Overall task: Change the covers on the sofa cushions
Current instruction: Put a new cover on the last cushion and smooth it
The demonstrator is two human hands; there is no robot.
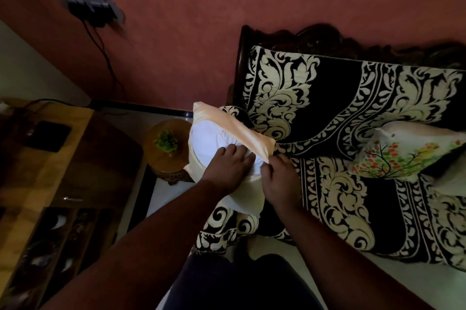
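A white cushion insert (214,139) sits partly inside a peach satin cover (234,130) at the sofa's left end. My left hand (227,168) presses flat on the white insert at the cover's mouth, fingers straight. My right hand (280,181) pinches the cover's open edge at its lower right corner. A second cushion with a floral tree print (401,155) lies on the sofa seat to the right.
The sofa (353,112) wears a black and cream patterned throw. A small round wooden stool with a green plant (166,143) stands left of the cushion. A wooden cabinet (50,158) fills the left side. A cabled switchboard (93,8) hangs on the red wall.
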